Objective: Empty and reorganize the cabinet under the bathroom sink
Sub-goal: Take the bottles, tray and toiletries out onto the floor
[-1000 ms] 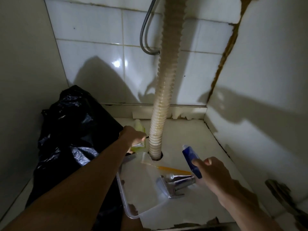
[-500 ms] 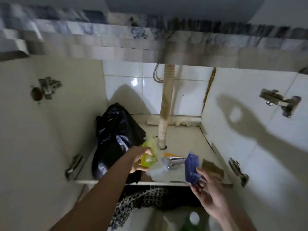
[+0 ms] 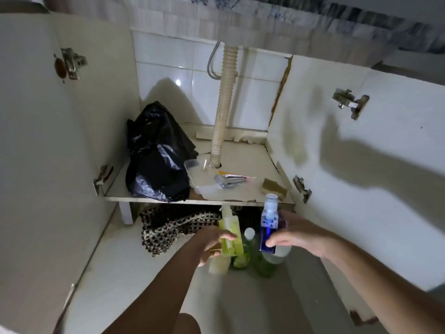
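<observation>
My left hand [image 3: 213,244] grips a yellow-green pump bottle [image 3: 230,233], held upright above the floor in front of the open cabinet. My right hand [image 3: 297,236] holds a blue bottle [image 3: 267,231] with a clear cap, also upright. Both bottles hover over several bottles standing on the floor [image 3: 261,259]. On the cabinet shelf [image 3: 240,200] remain a black plastic bag [image 3: 157,155], a clear plastic tray [image 3: 195,175] with a chrome fitting [image 3: 230,182] and a tube, and a brown sponge [image 3: 274,188].
A corrugated drain hose [image 3: 225,109] runs down through the shelf at the back. Both cabinet doors stand open, left [image 3: 36,165] and right [image 3: 373,177]. A dark woven mat [image 3: 173,225] lies on the floor under the shelf edge.
Both hands have pulled back out of the cabinet, carrying the yellow-green bottle and the blue bottle down over the bottles on the floor. The view has backed away.
</observation>
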